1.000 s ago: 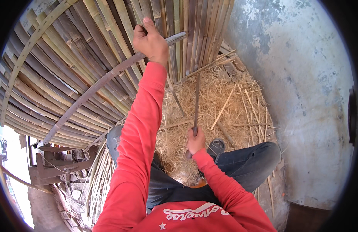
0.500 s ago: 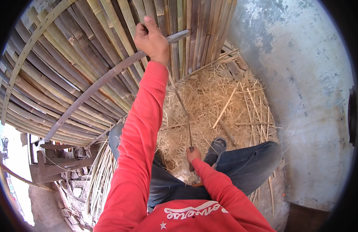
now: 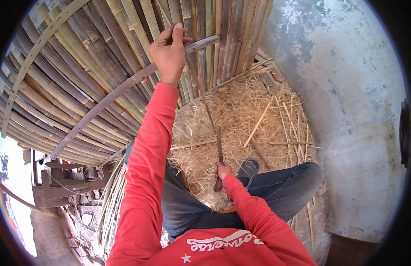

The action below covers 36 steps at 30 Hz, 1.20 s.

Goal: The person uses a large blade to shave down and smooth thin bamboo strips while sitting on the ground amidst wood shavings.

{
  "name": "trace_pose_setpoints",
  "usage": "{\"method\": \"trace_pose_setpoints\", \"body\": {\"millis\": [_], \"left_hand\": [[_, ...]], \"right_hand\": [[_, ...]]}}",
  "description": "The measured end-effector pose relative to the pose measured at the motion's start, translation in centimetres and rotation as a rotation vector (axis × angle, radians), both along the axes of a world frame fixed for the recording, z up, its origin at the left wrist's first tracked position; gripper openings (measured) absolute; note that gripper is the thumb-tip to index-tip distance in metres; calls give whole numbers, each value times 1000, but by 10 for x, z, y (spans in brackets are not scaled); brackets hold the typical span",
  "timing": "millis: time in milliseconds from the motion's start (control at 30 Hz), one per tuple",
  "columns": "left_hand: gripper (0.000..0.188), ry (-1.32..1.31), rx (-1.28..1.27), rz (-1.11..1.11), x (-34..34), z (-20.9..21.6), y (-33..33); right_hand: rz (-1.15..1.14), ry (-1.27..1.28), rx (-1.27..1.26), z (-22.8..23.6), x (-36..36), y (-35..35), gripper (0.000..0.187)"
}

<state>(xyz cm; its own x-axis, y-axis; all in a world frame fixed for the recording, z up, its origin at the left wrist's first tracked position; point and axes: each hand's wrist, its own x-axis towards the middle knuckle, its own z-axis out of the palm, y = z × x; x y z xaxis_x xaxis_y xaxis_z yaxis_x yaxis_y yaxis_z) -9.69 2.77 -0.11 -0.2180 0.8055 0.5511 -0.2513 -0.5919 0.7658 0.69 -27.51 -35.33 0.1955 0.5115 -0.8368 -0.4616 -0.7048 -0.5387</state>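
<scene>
Red-sleeved left hand (image 3: 169, 54) has lowered, holding a stick (image 3: 207, 111).

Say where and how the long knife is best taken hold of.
Probably by its thick dark handle, coming from the person's near right side. The knife points away from the body: its handle end sits nearest the lap, while the long narrow blade reaches out over the shavings. The right hand already holds it near the handle.

Slat panel (image 3: 139, 31) is positioned front-left | wall (image 3: 347, 111), right | shavings (image 3: 241, 104) are spread between | strip (image 3: 206, 104) is held in left hand (image 3: 169, 55) before panel | knife (image 3: 219, 148) is held in right hand (image 3: 223, 170) above shavings
</scene>
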Motion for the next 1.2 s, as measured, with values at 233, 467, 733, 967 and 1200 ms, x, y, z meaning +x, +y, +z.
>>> {"method": "trace_pose_setpoints", "body": {"millis": [233,467,733,967,1200], "left_hand": [[33,25,71,75,4,-7,3],[24,219,324,411,9,-5,11],[36,-80,233,70,0,1,24],[44,-2,247,-47,-16,58,-2],[49,-110,254,-126,15,-10,7]], "right_hand": [[15,-23,4,6,-3,-1,26],[13,-57,3,5,-5,0,19],[52,-261,191,20,1,13,18],[-41,-306,325,34,11,24,15],[-5,-384,321,56,9,36,20]]}}
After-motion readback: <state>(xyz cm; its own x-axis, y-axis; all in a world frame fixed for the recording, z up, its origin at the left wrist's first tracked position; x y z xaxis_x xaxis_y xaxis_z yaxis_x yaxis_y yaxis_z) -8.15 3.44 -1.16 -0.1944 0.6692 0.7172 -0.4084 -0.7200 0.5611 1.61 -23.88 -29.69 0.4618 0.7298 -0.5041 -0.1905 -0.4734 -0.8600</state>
